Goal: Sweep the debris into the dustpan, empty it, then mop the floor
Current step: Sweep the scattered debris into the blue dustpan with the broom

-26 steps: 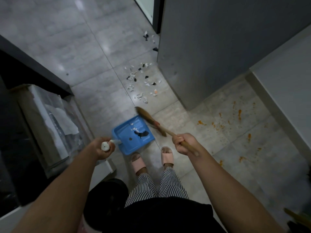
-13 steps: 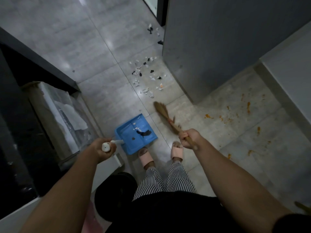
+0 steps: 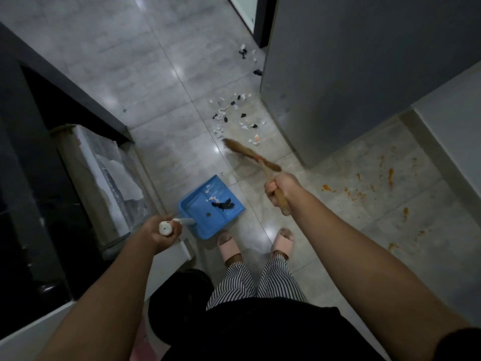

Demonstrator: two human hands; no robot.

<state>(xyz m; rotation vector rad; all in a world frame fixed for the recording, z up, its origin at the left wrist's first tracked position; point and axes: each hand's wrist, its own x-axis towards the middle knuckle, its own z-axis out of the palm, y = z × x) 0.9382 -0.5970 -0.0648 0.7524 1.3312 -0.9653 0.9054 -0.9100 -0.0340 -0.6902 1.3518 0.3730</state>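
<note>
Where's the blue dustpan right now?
In the head view, the blue dustpan sits on the floor left of centre, just ahead of the pink slippers, its handle held by the left hand.

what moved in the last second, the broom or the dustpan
The broom swung away from the front of the dustpan, out to the near edge of the scattered debris; the right hand keeps gripping its handle. The left hand still holds the dustpan handle. The dustpan stays put with scraps inside, and the orange stains are untouched.

I see the broom [image 3: 248,153] only as a blur, its handle partly hidden inside the right hand [image 3: 279,187]. The round speck [image 3: 208,215] in the dustpan [image 3: 194,205] is too small to name.
</note>
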